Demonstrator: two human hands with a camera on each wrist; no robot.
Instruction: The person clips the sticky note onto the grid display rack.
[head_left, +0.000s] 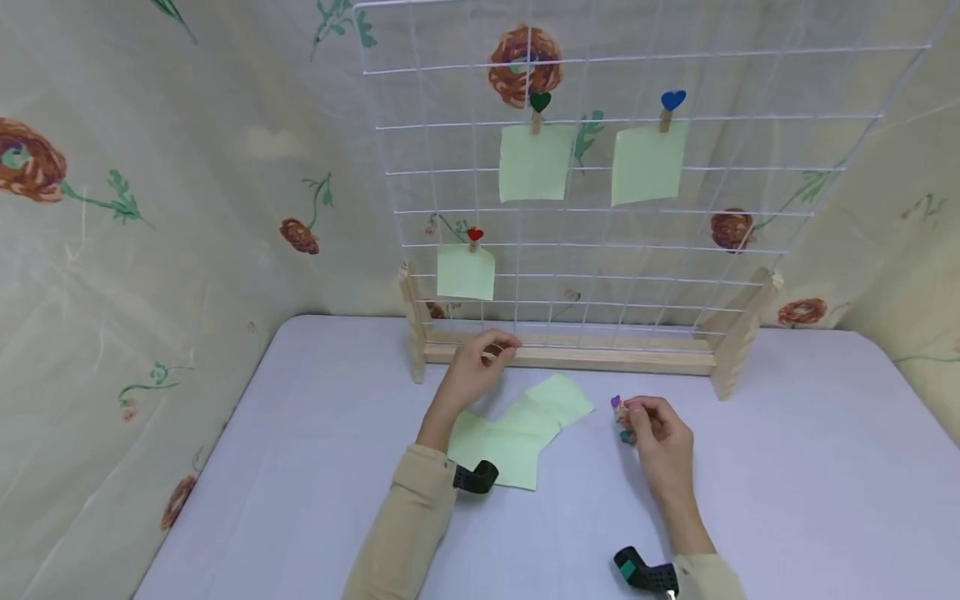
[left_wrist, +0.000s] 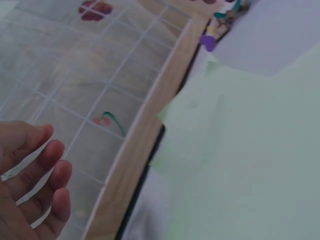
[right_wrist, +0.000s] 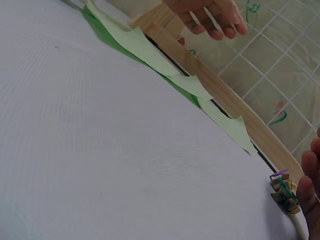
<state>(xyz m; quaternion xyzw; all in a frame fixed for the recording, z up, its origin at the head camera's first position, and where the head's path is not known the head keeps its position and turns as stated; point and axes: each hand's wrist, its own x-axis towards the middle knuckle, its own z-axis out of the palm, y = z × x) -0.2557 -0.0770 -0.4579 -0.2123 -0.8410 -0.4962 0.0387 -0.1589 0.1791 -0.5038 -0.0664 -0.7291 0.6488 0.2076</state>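
Note:
My left hand hovers over the table in front of the rack's wooden base, fingers loosely bent and nothing between them. In the left wrist view, its fingers are spread in front of the white wire grid. Several pale green paper squares lie overlapping on the table under and beside this hand. To the right, my right hand pinches several small wooden clothespins with purple and green tops. The right wrist view shows these clothespins bunched at the fingertips.
A wire grid rack on a wooden stand stands at the table's back. Three green notes hang on it: one under a green heart clothespin, one under a blue heart clothespin, one under a red heart clothespin. Flowered cloth hangs behind.

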